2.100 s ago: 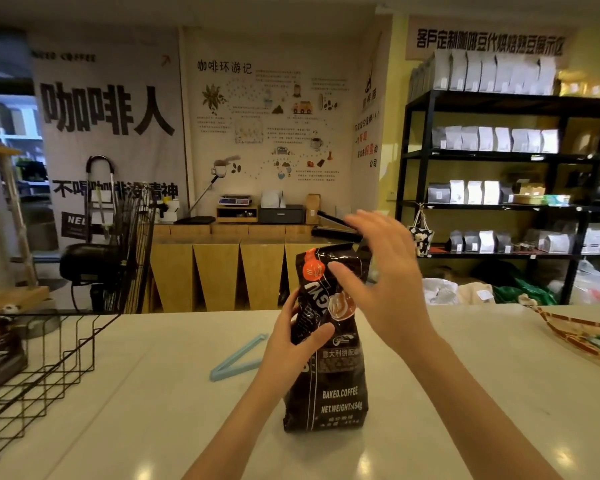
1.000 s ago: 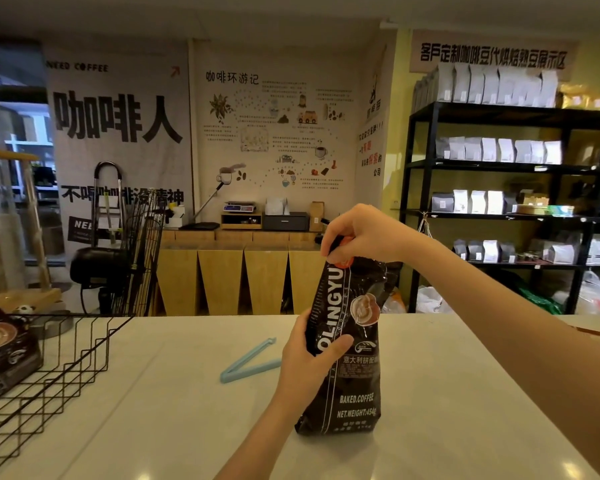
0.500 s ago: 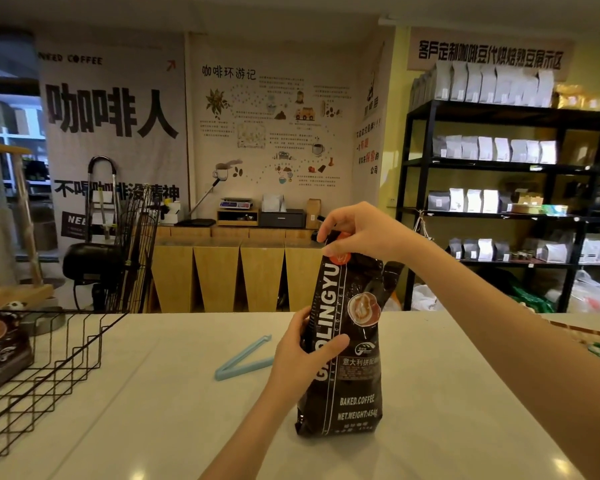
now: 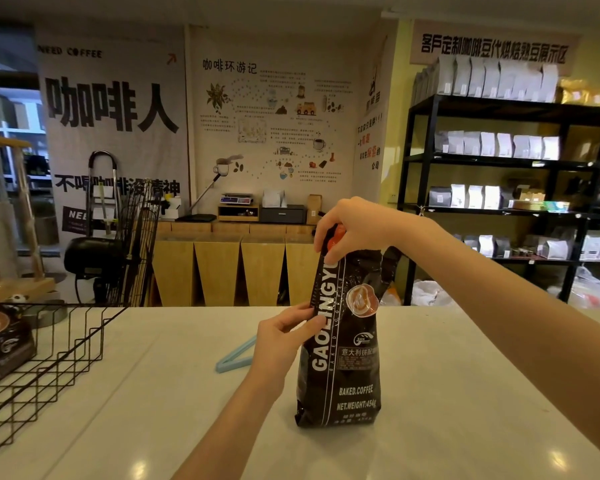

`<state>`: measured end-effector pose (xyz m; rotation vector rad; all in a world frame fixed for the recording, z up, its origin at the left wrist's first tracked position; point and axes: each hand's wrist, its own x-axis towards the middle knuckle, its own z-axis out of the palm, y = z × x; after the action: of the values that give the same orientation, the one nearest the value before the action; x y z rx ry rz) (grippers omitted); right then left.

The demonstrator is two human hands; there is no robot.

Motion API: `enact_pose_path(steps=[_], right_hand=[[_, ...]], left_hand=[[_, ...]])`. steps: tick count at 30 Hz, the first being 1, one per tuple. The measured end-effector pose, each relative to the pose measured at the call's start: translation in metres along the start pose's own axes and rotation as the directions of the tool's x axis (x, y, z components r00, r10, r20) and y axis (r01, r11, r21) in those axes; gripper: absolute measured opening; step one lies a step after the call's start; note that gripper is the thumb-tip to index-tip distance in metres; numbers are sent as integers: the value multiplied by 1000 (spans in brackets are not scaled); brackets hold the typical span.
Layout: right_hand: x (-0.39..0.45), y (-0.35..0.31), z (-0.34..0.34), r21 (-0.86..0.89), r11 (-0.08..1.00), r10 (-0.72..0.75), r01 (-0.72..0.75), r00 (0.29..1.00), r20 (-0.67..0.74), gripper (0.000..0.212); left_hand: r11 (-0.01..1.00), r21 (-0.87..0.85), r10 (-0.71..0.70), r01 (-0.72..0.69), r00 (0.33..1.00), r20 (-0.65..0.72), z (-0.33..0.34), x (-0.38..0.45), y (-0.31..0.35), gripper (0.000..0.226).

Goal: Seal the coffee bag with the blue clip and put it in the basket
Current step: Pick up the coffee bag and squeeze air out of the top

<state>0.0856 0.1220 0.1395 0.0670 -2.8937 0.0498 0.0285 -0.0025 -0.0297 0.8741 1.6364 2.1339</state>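
Observation:
A black coffee bag [image 4: 343,358] stands upright on the pale counter, just right of centre. My right hand [image 4: 355,228] pinches the bag's top, with the opening folded under my fingers. My left hand [image 4: 284,336] grips the bag's left edge at mid height. The light blue clip [image 4: 234,356] lies open on the counter behind my left wrist, partly hidden by it. A black wire basket [image 4: 45,358] stands at the counter's left end.
Another dark coffee bag [image 4: 0,337] lies inside the basket. Beyond the counter are a folded cart [image 4: 132,244], wooden cabinets and a black shelf [image 4: 499,161] of white and grey bags on the right.
My right hand went from hovering open beside the bag to pinching its top. The bag turned to show its lettered side, and my left hand slid up over part of the clip.

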Motion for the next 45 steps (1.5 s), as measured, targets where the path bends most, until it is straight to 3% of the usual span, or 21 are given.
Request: enact_pose_path(steps=[7,14,21,23,26,30,35,40,45], right_hand=[[2,-3,-9,-3,1000,-11,11,1000,8,12],[0,5,-10,6,1000,14,-14,1000,-26,13],[-1,11,-9,34,999,29,-29,999,23,14],[0,9,-9,67,998,17,-20,999,50,14],[4,7,-7,118,993,14,-22,997,70,18],[5,12,-8,160,978,111,-130,986,123,27],[-2,12,-3,278,957,95,-88,995,-12,23],[-11,16,-8,323,940,121,-110,993,-15,12],[-14,18,-5,362,927,129,-103,990,-50,19]], left_hand=[[996,-78,-33,36,999,33,1,-3,0,24],[996,-85,44,-37,995,90,8,-8,-2,9],[994,59,90,-96,991,97,6,0,6,9],[996,22,79,-82,993,89,9,2,9,3],[996,-80,36,-28,995,94,11,2,10,12],[988,-150,-16,27,997,70,9,1,11,15],[985,-170,-28,35,999,46,13,-1,11,9],[974,-216,-56,66,997,50,22,-6,10,12],[975,-217,-42,54,997,60,23,-6,7,20]])
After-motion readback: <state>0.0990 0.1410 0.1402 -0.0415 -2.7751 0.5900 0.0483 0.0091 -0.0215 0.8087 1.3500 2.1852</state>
